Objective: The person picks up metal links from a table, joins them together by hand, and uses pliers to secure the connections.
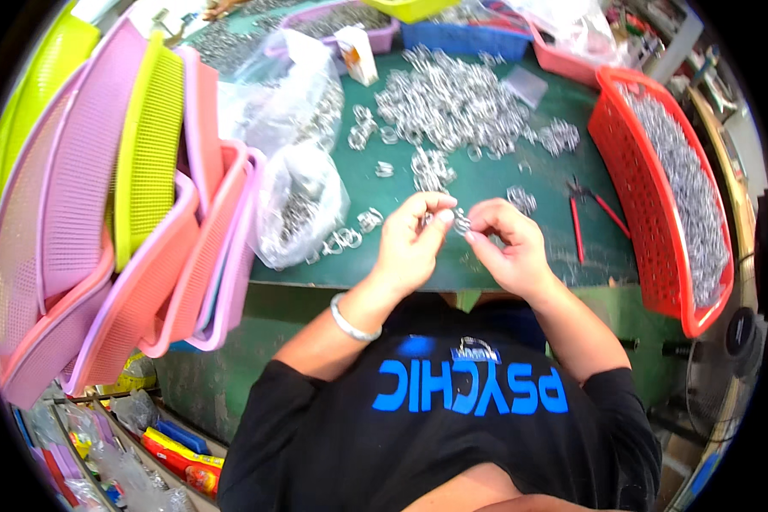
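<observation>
Above the near edge of the green table, my left hand (pixel 411 243) and my right hand (pixel 514 252) face each other, thumbs and fingertips pinched. A short cluster of small silver metal rings (pixel 462 222) shows between them, in my right fingertips and close to my left thumb. More metal pokes out by my left fingers, too small to make out fully. Just beyond my hands lies a bunch of linked rings (pixel 433 169), with a large heap of rings (pixel 452 98) behind it. A smaller bunch (pixel 521 200) rests beside my right hand.
Red-handled pliers (pixel 577 224) lie at the right, near a red basket (pixel 648 162) filled with metal pieces. Clear plastic bags (pixel 303 192) of small parts stand left of my hands. Stacked coloured baskets (pixel 149 145) crowd the left side. A blue basket (pixel 465 39) stands at the back.
</observation>
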The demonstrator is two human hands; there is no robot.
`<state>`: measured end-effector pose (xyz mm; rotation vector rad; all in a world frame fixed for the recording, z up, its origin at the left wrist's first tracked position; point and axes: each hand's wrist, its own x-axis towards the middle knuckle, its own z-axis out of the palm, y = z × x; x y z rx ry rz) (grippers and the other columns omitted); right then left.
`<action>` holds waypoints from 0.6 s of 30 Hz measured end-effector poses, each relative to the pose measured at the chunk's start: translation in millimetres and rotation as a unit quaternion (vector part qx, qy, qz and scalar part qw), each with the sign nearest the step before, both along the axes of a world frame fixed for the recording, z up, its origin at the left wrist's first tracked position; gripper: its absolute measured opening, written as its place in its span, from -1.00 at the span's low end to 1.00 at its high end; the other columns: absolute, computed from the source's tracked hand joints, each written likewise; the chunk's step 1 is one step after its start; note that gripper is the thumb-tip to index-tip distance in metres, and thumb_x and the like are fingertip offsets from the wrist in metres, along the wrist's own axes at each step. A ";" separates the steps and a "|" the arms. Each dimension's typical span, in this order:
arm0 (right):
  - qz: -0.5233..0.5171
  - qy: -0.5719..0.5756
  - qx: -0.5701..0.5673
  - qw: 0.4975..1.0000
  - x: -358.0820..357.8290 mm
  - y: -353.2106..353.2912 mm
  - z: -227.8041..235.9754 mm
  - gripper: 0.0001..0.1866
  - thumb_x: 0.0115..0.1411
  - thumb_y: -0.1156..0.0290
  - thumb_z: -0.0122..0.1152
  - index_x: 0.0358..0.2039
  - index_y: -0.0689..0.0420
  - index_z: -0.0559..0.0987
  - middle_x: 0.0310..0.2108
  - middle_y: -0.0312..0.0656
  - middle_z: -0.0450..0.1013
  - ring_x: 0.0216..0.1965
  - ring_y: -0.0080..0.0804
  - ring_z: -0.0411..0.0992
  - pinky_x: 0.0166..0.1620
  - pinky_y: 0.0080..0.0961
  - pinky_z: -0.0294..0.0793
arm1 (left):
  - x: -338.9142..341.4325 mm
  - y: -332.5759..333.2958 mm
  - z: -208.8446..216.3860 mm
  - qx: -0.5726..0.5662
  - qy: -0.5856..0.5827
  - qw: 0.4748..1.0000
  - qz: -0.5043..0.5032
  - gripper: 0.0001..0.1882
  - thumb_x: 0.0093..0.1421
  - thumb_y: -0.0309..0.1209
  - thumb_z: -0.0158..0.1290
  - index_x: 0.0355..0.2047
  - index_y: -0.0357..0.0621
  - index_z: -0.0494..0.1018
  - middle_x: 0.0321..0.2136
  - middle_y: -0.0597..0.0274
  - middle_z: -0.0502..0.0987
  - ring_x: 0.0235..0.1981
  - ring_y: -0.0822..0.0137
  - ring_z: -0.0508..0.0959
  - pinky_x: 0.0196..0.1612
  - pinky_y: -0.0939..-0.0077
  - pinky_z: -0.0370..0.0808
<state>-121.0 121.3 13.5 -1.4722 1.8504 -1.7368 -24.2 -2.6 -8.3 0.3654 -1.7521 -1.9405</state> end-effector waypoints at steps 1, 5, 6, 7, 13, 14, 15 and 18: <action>0.019 -0.055 0.010 0.998 -4.2 -2.3 1.0 -0.89 -0.04 0.65 0.11 -0.47 0.23 0.40 -0.48 -0.28 0.35 -0.46 -0.64 0.33 -0.38 -0.71 0.35 | 1.0 -0.8 1.5 0.082 0.011 0.997 -0.006 -0.81 0.14 -0.49 -0.07 -0.21 -0.18 0.31 -0.55 0.40 0.34 -0.65 0.63 0.28 -0.61 0.76 0.25; 0.073 -0.227 0.118 0.964 -30.6 -31.9 18.2 -0.85 -0.01 0.65 0.07 -0.39 0.24 0.37 -0.51 -0.34 0.33 -0.52 -0.68 0.31 -0.48 -0.72 0.33 | 14.2 -14.1 10.9 0.169 -0.026 0.985 0.001 -0.60 0.02 -0.61 -0.10 -0.10 -0.18 0.14 -0.37 0.22 0.33 -0.58 0.50 0.34 -0.57 0.67 0.29; 0.076 -0.221 0.117 0.965 -38.9 -44.5 17.7 -0.85 -0.01 0.65 0.07 -0.39 0.24 0.37 -0.51 -0.34 0.33 -0.52 -0.68 0.31 -0.48 -0.72 0.33 | 18.0 -17.1 8.4 0.204 -0.039 0.978 -0.021 -0.54 -0.04 -0.68 -0.17 -0.07 -0.20 0.10 -0.31 0.16 0.30 -0.54 0.44 0.36 -0.52 0.63 0.33; 0.090 -0.226 0.136 0.960 -46.7 -56.6 19.5 -0.85 -0.02 0.64 0.07 -0.39 0.24 0.36 -0.52 -0.33 0.33 -0.54 -0.68 0.31 -0.50 -0.72 0.32 | 21.7 -18.0 5.8 0.221 -0.034 0.974 -0.040 -0.54 -0.04 -0.69 -0.20 -0.07 -0.20 0.09 -0.31 0.15 0.30 -0.52 0.43 0.36 -0.50 0.62 0.34; 0.085 -0.171 0.219 0.957 -95.2 -155.5 55.1 -0.86 -0.02 0.57 0.10 -0.41 0.25 0.37 -0.61 -0.28 0.37 -0.62 -0.57 0.34 -0.55 -0.65 0.35 | 36.7 -24.5 -4.1 0.235 -0.041 0.968 -0.083 -0.60 0.05 -0.68 -0.23 -0.06 -0.19 0.08 -0.28 0.12 0.34 -0.47 0.43 0.39 -0.46 0.60 0.38; 0.083 -0.166 0.219 0.958 -104.0 -177.0 63.2 -0.86 -0.01 0.55 0.11 -0.42 0.26 0.37 -0.62 -0.27 0.37 -0.64 -0.54 0.34 -0.55 -0.62 0.35 | 37.3 -26.7 -4.4 0.233 -0.039 0.968 -0.079 -0.60 0.05 -0.68 -0.23 -0.06 -0.19 0.08 -0.28 0.12 0.34 -0.47 0.43 0.39 -0.46 0.60 0.38; 0.071 -0.173 0.204 0.961 -117.4 -200.3 69.5 -0.82 -0.01 0.54 0.11 -0.37 0.27 0.38 -0.56 -0.23 0.38 -0.60 -0.52 0.35 -0.51 -0.60 0.37 | 36.9 -28.1 -4.2 0.233 -0.041 0.967 -0.091 -0.61 0.07 -0.67 -0.22 -0.06 -0.19 0.08 -0.28 0.11 0.34 -0.48 0.44 0.39 -0.45 0.60 0.39; 0.046 -0.238 0.045 0.969 -139.9 -266.8 90.6 -0.63 0.00 0.50 0.12 -0.15 0.31 0.36 -0.31 -0.11 0.38 -0.46 -0.47 0.38 -0.36 -0.59 0.40 | 34.1 -32.1 -6.2 0.244 -0.041 0.963 -0.104 -0.63 0.11 -0.60 -0.15 -0.06 -0.17 0.08 -0.28 0.10 0.36 -0.48 0.46 0.39 -0.44 0.60 0.40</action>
